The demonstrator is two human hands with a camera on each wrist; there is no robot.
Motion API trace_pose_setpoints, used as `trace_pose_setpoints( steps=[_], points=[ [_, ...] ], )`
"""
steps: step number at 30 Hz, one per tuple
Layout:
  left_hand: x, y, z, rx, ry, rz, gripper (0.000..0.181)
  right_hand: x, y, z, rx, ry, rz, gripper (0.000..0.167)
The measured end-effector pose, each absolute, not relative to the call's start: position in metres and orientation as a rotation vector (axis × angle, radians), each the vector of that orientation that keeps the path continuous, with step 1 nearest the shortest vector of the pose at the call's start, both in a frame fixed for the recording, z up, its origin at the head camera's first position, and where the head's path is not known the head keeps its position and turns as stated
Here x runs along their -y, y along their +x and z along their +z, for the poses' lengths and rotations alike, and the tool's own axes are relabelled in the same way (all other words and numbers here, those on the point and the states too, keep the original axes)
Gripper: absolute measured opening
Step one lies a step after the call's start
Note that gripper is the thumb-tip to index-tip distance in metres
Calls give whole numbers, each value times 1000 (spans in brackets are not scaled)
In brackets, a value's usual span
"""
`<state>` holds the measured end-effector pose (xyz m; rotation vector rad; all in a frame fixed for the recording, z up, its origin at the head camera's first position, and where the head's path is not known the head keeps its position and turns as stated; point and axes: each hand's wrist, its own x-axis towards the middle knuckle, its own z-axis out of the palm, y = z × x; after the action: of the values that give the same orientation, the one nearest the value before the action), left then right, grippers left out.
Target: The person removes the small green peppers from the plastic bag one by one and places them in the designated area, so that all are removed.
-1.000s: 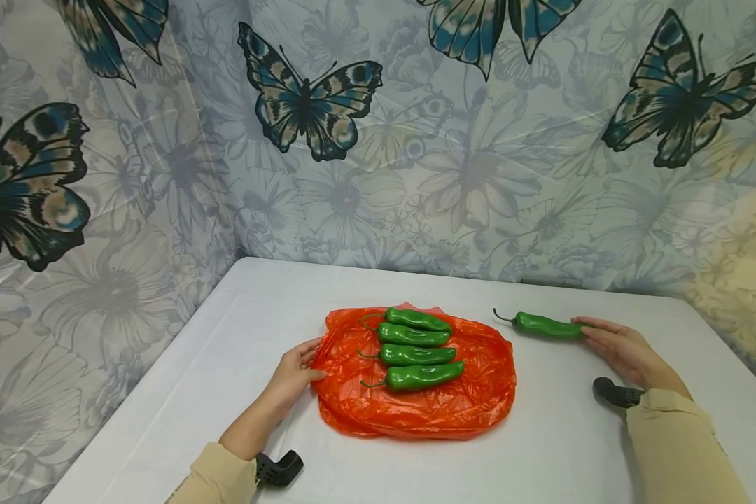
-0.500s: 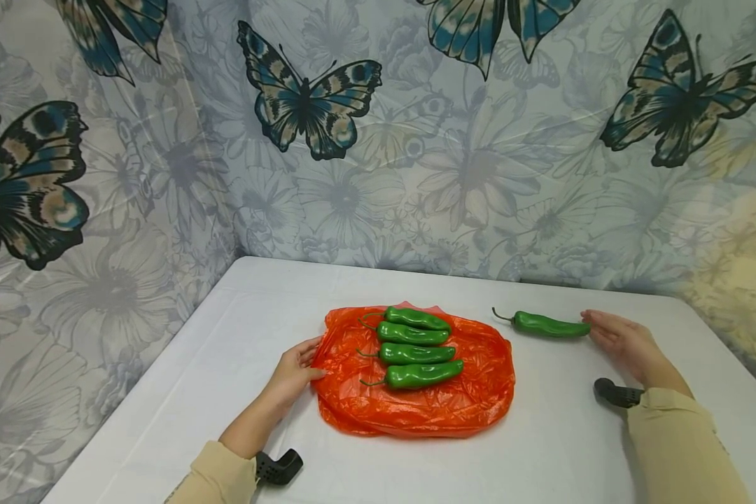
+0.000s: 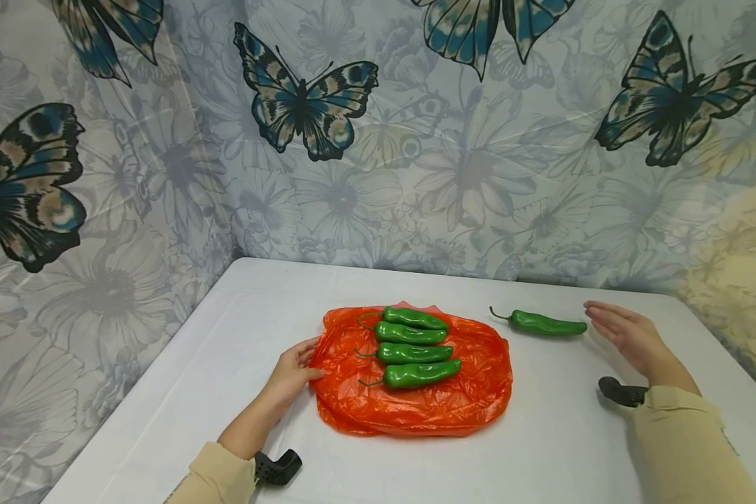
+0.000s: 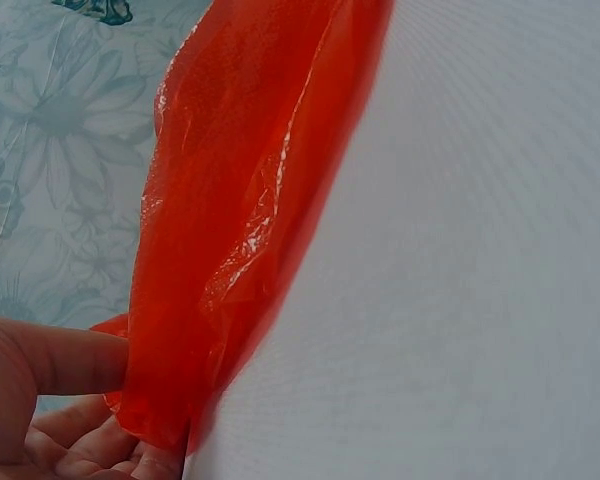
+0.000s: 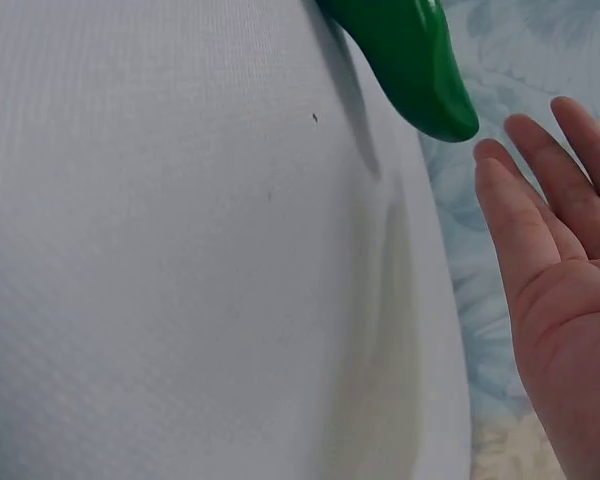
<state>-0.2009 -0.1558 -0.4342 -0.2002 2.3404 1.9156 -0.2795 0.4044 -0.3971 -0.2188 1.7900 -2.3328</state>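
Observation:
A red plastic bag (image 3: 479, 392) lies flat on the white table. Several green peppers (image 3: 422, 374) rest across it in a column, stems to the left. At the bag's left edge my left hand (image 3: 290, 374) pinches the plastic; in the left wrist view the thumb (image 4: 80, 362) is on one side and the fingers on the other. One more green pepper (image 3: 548, 323) lies on the table right of the bag. My right hand (image 3: 630, 339) is just off this pepper's tip, its fingers (image 5: 520, 215) straight and holding nothing.
The white table (image 3: 561, 434) ends at a wall covering (image 3: 416, 210) printed with butterflies and flowers, behind and to the left. Black wrist devices sit at the left wrist (image 3: 279, 467) and the right wrist (image 3: 620, 392).
My right hand has come away from the lone pepper's tip and shifted right, leaving a small gap. The left hand keeps its hold on the bag edge.

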Motion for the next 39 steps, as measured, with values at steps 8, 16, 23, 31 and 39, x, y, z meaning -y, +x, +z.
trace_pose_setpoints(
  steps=[8, 16, 23, 31, 39],
  points=[
    [156, -200, -433, -2348, -192, 1897, 59, -396, -277, -395, -1818, -313, -2356, 35],
    [157, -200, -433, -2340, -198, 1907, 59, -379, -276, -391, -1732, -500, -2407, 39],
    [157, -201, -434, -2349, -193, 1910, 60, -367, -272, -383, -1696, -530, -2411, 40],
    [157, -200, -433, -2344, -187, 1905, 60, -346, -268, -370, -1750, -469, -2336, 36],
    [157, -200, -433, -2340, -186, 1911, 60, -333, -266, -364, -1789, -594, -2234, 36]
  ],
)
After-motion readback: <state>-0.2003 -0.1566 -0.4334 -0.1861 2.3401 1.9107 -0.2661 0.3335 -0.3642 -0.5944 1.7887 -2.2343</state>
